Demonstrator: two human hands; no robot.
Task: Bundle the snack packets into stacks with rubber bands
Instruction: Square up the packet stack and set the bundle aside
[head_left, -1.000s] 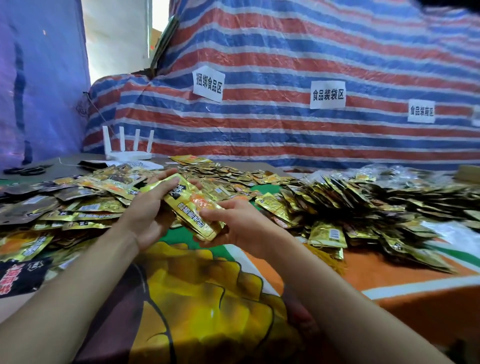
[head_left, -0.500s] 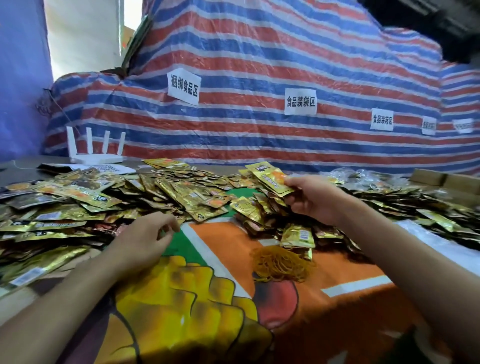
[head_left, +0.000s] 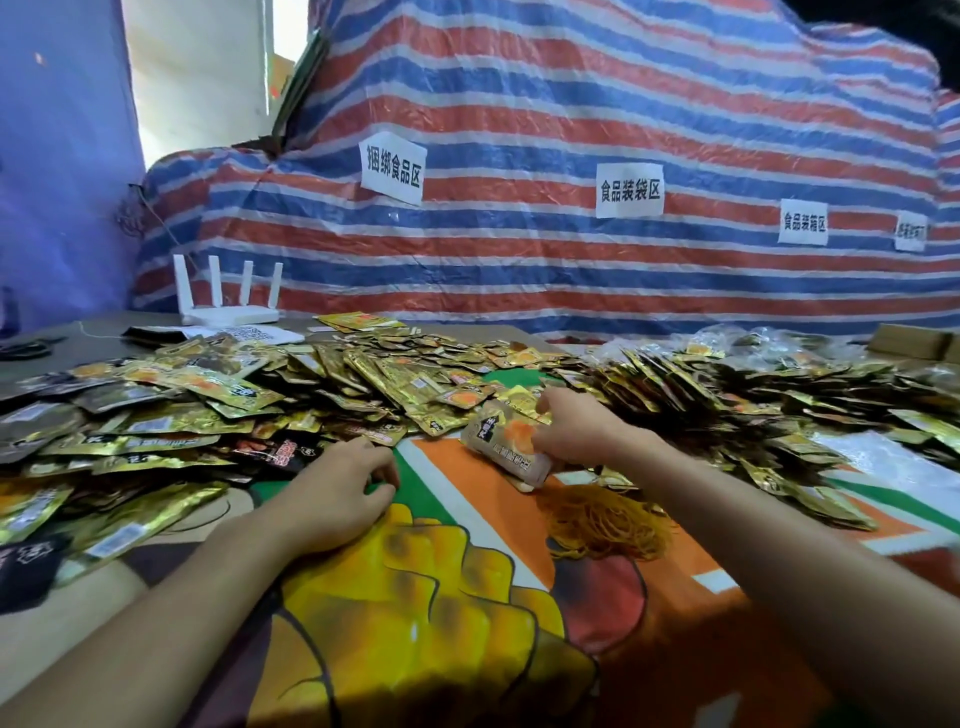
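Pinching packet stack (head_left: 511, 449) in right hand (head_left: 576, 431); left hand (head_left: 337, 488) fingers loosely curled, empty. Risk: slick foil likely slides apart one-handed before rubber bands (head_left: 608, 525) go on.

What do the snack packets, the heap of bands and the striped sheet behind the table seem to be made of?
Snack packets: probably metallised plastic film, glossy gold; they glint and crinkle. Rubber bands: likely rubber, matt orange-tan; thin limp tangled loops. Striped sheet: seemingly woven plastic tarpaulin, faint sheen; it hangs in sharp creases.
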